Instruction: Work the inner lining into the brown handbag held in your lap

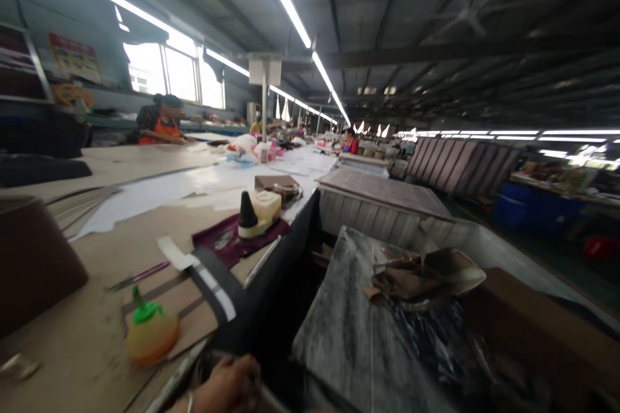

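At the bottom edge, my left hand (227, 384), with a bangle at its wrist, is closed beside the table's front edge. Its fingers curl around something brownish that is blurred and mostly hidden. My right hand is out of view. Just beyond the left hand, a round yellow-orange squeeze bottle (152, 339) with a green cap stands on the table (92, 329). Behind it lie flat brown and dark cut pieces (194, 306) with a white strip (213, 284) across them. A pen-like tool (140, 275) rests to their left.
A cream bottle with a black cone (248, 216) stands on a maroon cloth (223, 245). To the right, a grey-streaked board (349, 310) bears brown pieces (426, 274) and dark plastic (436, 335). A dark gap separates table and board. A person in an orange apron (159, 126) sits far left.
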Available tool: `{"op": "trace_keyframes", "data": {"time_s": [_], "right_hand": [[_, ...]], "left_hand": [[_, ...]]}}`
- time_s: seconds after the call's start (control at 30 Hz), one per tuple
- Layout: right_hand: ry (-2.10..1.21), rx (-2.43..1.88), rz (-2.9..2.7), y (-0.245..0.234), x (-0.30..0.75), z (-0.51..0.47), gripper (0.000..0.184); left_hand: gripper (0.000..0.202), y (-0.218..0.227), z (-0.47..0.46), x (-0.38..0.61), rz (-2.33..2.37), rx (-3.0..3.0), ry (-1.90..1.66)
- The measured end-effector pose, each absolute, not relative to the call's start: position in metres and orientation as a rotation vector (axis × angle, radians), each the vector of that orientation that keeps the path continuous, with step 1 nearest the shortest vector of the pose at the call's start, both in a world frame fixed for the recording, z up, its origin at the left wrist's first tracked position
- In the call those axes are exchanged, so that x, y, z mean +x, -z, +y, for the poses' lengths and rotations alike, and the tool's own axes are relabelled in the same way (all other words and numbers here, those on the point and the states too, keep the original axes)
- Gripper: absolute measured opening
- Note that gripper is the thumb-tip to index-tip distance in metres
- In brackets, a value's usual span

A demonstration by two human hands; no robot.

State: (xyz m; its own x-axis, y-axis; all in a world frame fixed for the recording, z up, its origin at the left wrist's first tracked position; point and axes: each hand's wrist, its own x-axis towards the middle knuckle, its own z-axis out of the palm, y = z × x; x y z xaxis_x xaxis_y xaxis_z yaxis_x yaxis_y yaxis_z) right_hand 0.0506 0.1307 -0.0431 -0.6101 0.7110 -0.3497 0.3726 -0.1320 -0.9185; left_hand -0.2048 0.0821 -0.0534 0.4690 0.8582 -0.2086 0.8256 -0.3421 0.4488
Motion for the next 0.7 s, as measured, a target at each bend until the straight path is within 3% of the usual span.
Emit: {"op": "trace_keyframes", "data": {"time_s": [0.17, 0.7], "right_hand": [[-2.088, -1.249, -1.676, 0.096, 0.024, 0.064, 0.020], [-2.155, -1.163, -1.675, 0.091, 0.029, 0.065, 0.039]], "left_hand": [[0.014, 0.052, 0.078, -0.206, 1.409, 2.163, -0.038], [0.017, 0.053, 0.083, -0.205, 1.409, 2.202, 0.010]]}}
